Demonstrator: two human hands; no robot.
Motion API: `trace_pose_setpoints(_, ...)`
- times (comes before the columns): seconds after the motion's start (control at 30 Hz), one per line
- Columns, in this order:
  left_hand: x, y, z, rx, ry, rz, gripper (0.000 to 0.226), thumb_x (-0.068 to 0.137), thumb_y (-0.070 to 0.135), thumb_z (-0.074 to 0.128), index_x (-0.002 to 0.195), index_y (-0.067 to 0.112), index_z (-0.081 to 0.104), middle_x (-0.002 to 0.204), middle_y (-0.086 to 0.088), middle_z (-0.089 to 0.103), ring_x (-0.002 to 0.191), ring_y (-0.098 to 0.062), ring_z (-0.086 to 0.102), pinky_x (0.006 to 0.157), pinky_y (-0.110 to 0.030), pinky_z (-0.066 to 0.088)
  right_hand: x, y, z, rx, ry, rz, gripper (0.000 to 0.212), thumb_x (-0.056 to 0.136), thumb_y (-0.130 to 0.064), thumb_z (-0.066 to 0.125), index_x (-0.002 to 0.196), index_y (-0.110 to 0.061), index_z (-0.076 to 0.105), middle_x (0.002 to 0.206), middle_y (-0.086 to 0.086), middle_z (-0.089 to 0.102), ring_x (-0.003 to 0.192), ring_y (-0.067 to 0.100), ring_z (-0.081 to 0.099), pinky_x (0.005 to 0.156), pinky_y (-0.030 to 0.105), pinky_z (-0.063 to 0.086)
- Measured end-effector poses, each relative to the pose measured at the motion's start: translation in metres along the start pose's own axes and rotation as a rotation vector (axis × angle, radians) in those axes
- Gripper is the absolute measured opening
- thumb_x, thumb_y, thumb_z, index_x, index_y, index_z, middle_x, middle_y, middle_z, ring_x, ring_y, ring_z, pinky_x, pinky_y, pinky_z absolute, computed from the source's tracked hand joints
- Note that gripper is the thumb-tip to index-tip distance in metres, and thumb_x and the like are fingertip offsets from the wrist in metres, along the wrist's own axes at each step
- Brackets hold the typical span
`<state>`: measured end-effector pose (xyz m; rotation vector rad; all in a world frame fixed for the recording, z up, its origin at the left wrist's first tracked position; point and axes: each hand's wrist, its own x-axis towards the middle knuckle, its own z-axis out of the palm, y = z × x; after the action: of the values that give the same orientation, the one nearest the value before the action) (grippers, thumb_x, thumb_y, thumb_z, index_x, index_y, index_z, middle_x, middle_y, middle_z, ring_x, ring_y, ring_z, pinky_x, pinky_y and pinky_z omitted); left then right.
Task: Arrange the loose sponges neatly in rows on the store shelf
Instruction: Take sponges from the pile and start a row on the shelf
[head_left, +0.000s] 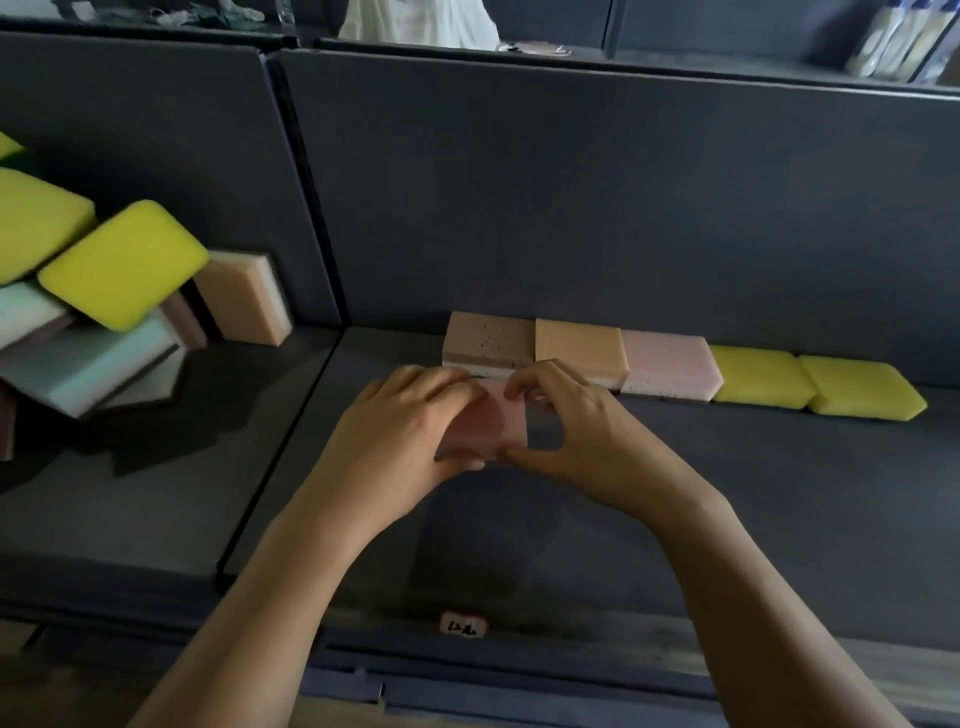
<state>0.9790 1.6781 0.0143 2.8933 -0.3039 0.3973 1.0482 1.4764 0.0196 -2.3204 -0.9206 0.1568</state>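
A pink sponge (493, 423) lies on the dark shelf (727, 493), just in front of a row along the back wall. My left hand (400, 431) grips its left side and my right hand (576, 431) pinches its right edge between thumb and fingers. The row holds a speckled brown-pink sponge (488, 340), an orange sponge (579, 348), a pale pink sponge (670, 366) and two yellow sponges (756, 379) (860, 389), side by side.
A loose heap of sponges (104, 291) lies in the left shelf bay: yellow, pale green, brown and an orange one (244, 296) leaning on the wall. A divider seam (311, 228) separates the bays. A small price label (464, 625) sits on the front edge.
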Motion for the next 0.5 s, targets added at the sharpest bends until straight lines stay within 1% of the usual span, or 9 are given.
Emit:
trace_pose_setpoints(0.07,-0.001,-0.008,-0.003,-0.01,-0.015,-0.03,0.062,0.073,0.043,0.079,0.128,0.025,0.056,0.132,0.008,0.055,0.121,-0.019,0.05,0.097,-0.038,0.044,0.009,-0.005,0.005,-0.035,-0.009,-0.021,0.051,0.08,-0.039,0.076,0.123,-0.026,0.051,0.124,-0.012,0.051,0.108,0.003,0.05,0.09,0.022,0.046)
trace_pose_setpoints(0.13,-0.002,-0.016,-0.005,-0.017,-0.018,-0.056,0.063,0.072,0.044,0.079,0.127,0.026,0.056,0.13,0.008,0.055,0.119,-0.018,0.049,0.096,-0.039,0.045,0.018,-0.01,0.01,-0.037,-0.021,-0.039,0.052,0.081,-0.038,0.076,0.124,-0.027,0.051,0.124,-0.013,0.051,0.107,0.001,0.049,0.088,0.016,0.044)
trace_pose_setpoints(0.27,-0.002,-0.032,-0.009,0.008,-0.006,-0.088,0.064,0.07,0.046,0.08,0.125,0.027,0.053,0.127,0.008,0.051,0.115,-0.018,0.049,0.092,-0.034,0.042,0.034,-0.015,0.019,-0.015,-0.019,-0.079,0.051,0.081,-0.036,0.077,0.124,-0.026,0.052,0.124,-0.012,0.052,0.108,0.0,0.05,0.089,0.011,0.043)
trace_pose_setpoints(0.33,0.0,-0.039,-0.011,0.023,-0.021,-0.098,0.063,0.07,0.046,0.079,0.124,0.027,0.051,0.125,0.008,0.049,0.114,-0.017,0.048,0.091,-0.033,0.042,0.042,-0.016,0.023,-0.016,-0.036,-0.084,0.051,0.081,-0.039,0.077,0.124,-0.027,0.052,0.126,-0.014,0.051,0.109,-0.005,0.047,0.087,0.005,0.039)
trace_pose_setpoints(0.4,0.002,-0.047,-0.013,0.043,-0.038,-0.105,0.062,0.071,0.045,0.079,0.123,0.027,0.05,0.124,0.007,0.047,0.114,-0.018,0.047,0.091,-0.033,0.042,0.05,-0.014,0.025,-0.024,-0.045,-0.088,0.051,0.082,-0.047,0.073,0.127,-0.031,0.052,0.128,-0.017,0.05,0.111,-0.009,0.043,0.088,0.002,0.036)
trace_pose_setpoints(0.43,0.004,-0.052,-0.014,0.054,-0.05,-0.111,0.062,0.072,0.044,0.078,0.124,0.027,0.049,0.125,0.007,0.046,0.115,-0.018,0.046,0.092,-0.034,0.041,0.055,-0.013,0.025,-0.036,-0.03,-0.082,0.05,0.084,-0.052,0.068,0.127,-0.032,0.052,0.129,-0.017,0.049,0.114,-0.007,0.042,0.091,0.004,0.036)
trace_pose_setpoints(0.47,0.006,-0.056,-0.014,0.066,-0.063,-0.119,0.063,0.073,0.044,0.077,0.126,0.027,0.048,0.126,0.006,0.045,0.116,-0.018,0.045,0.094,-0.034,0.04,0.059,-0.01,0.026,-0.058,0.011,-0.074,0.048,0.086,-0.057,0.063,0.127,-0.033,0.054,0.13,-0.015,0.05,0.118,-0.003,0.043,0.095,0.011,0.039)
trace_pose_setpoints(0.5,0.008,-0.061,-0.015,0.079,-0.076,-0.129,0.063,0.074,0.043,0.076,0.128,0.027,0.047,0.128,0.006,0.044,0.118,-0.018,0.044,0.096,-0.034,0.039,0.063,-0.005,0.027,-0.091,0.073,-0.061,0.047,0.087,-0.06,0.058,0.126,-0.033,0.056,0.131,-0.011,0.052,0.12,0.006,0.046,0.098,0.021,0.042)
